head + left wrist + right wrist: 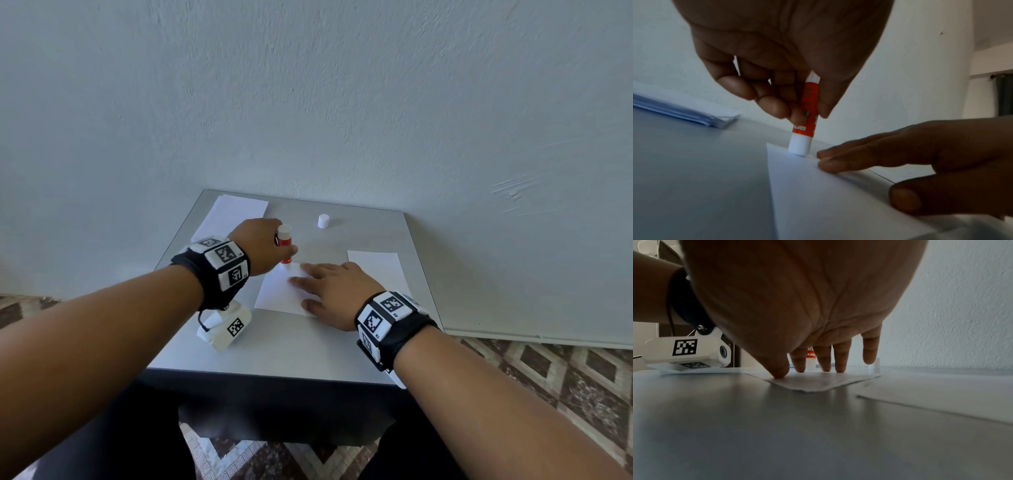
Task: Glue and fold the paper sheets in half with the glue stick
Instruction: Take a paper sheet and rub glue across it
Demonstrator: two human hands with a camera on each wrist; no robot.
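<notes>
Left hand [262,245]: grip clamped around the red-and-white glue stick [804,120], upright, tip touching the far edge of the white paper sheet [279,291] on the grey tabletop [294,349]. Right hand [337,291]: fingers straight, spread, pressing that sheet flat.

Right hand [807,305] seen from below the wrist, thumb and straight fingertips [840,368] pressing a paper sheet [818,381] flat on the grey counter [777,426]. Behind the fingers, an orange-and-white glue stick [810,360]. Right of the sheet, a second sheet [941,394]; left, a wrist camera [686,350].
</notes>
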